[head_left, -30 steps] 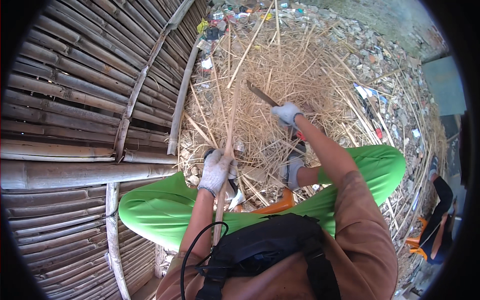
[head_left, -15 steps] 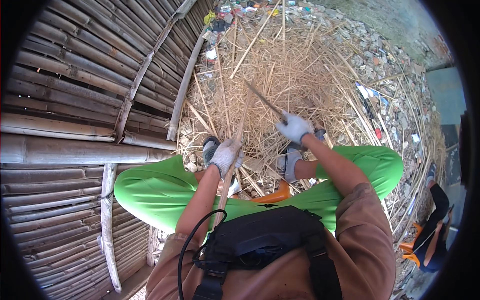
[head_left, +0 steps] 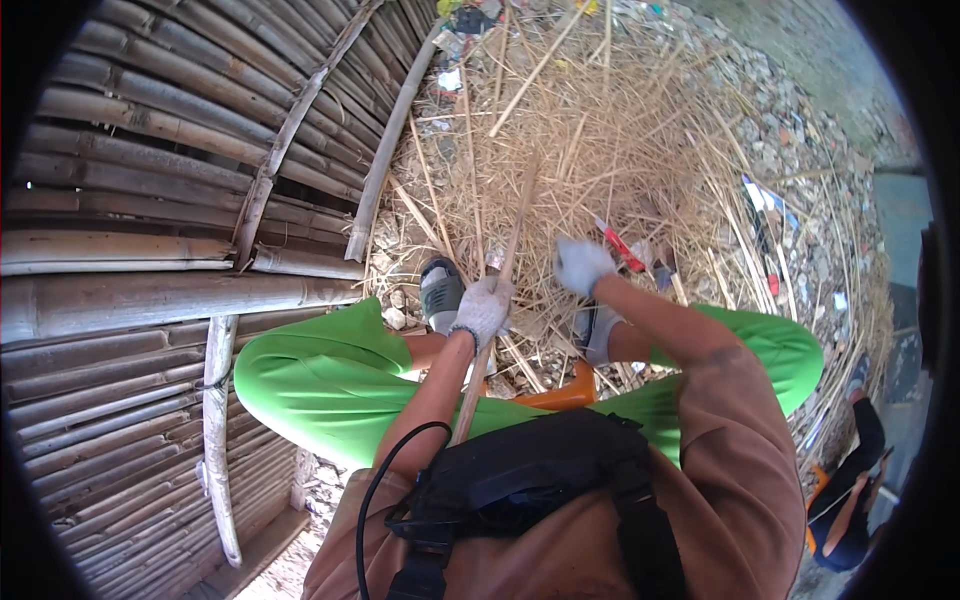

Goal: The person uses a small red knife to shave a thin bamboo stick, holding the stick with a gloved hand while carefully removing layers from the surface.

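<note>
While left hand (head_left: 484, 308) grips bamboo stick (head_left: 497, 300), right hand (head_left: 582, 265) clasps red-handled knife (head_left: 622, 245).

The right hand (head_left: 582, 265) hides the knife (head_left: 622, 246) handle; the blade is motion-blurred.

1. Under you is bare ground (head_left: 800, 130), stony and littered with small scraps.
2. A thick heap of dry straw and thin split strips (head_left: 600, 150) covers the ground ahead of your feet.
3. Long pale sticks (head_left: 540, 65) lie across the heap, pointing away from you.
4. Stacked bamboo poles (head_left: 130, 290) fill the ground on your left, lying side by side.
5. One slim curved pole (head_left: 385, 165) lies along the stack's edge, touching the straw.
6. Your shoes (head_left: 440, 290) stand on the ground just beside the heap.
7. Coloured scraps (head_left: 765, 195) lie on the right, among stones.
</note>
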Motion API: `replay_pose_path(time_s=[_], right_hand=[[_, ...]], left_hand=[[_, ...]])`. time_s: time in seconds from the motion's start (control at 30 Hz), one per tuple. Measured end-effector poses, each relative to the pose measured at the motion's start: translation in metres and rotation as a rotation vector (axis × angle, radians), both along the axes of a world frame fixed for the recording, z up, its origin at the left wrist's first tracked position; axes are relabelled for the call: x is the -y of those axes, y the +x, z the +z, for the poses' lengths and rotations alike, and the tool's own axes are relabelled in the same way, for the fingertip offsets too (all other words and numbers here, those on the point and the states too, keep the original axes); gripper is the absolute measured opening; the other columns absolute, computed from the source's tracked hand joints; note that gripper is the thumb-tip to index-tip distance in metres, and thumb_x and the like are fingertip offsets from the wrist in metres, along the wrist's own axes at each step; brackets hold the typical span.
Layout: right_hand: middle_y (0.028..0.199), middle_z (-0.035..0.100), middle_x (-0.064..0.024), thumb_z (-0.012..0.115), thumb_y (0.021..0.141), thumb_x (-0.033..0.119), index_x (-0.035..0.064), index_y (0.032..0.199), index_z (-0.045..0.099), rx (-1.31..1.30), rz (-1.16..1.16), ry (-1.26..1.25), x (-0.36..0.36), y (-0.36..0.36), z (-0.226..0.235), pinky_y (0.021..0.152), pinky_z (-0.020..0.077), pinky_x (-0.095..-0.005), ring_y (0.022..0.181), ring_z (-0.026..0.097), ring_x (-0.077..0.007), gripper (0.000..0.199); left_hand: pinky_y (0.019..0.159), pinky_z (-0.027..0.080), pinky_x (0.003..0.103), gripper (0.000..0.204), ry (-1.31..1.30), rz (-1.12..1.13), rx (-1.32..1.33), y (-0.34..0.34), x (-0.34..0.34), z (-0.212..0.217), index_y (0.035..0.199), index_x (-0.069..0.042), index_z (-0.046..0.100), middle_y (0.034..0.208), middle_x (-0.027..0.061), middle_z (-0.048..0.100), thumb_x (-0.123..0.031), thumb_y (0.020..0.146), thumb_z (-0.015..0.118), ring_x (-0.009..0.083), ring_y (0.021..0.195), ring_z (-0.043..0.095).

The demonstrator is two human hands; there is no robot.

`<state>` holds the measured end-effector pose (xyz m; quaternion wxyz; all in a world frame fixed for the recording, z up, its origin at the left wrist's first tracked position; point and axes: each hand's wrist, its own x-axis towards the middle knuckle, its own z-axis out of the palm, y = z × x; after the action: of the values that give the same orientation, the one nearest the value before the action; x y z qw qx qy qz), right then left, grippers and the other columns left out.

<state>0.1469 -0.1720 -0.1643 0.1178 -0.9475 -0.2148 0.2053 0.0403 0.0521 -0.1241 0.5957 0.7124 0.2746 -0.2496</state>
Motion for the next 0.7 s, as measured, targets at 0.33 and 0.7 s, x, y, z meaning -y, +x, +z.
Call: replay_pose_path(time_s=[0.33,0.7], right_hand=[[0.102,0.080,-0.0222,0.058,0.099,0.020,0.0061,0.115,0.070,0.044,-0.030,-0.054,-0.058,0.045,-0.019,0.081,0.0625,-0.0570,0.094,0.080,-0.0418,0.024],[0.093,0.079,-0.0176,0.069,0.098,0.032,0.0084,0.115,0.067,-0.069,0.157,-0.053,-0.049,-0.033,0.027,0.080,0.0620,-0.0560,0.089,0.079,-0.0398,0.030]], left_hand=[[0.082,0.057,0.053,0.045,0.105,-0.086,-0.011,0.005,0.004,0.009,0.099,0.004,0.067,0.089,0.0294,0.070,-0.038,0.112,0.056,0.0469,0.088,0.073],[0.092,0.054,0.060,0.052,0.487,-0.256,0.238,0.001,-0.006,-0.035,0.101,0.004,0.069,0.098,0.0360,0.072,-0.042,0.115,0.048,0.0546,0.102,0.070]])
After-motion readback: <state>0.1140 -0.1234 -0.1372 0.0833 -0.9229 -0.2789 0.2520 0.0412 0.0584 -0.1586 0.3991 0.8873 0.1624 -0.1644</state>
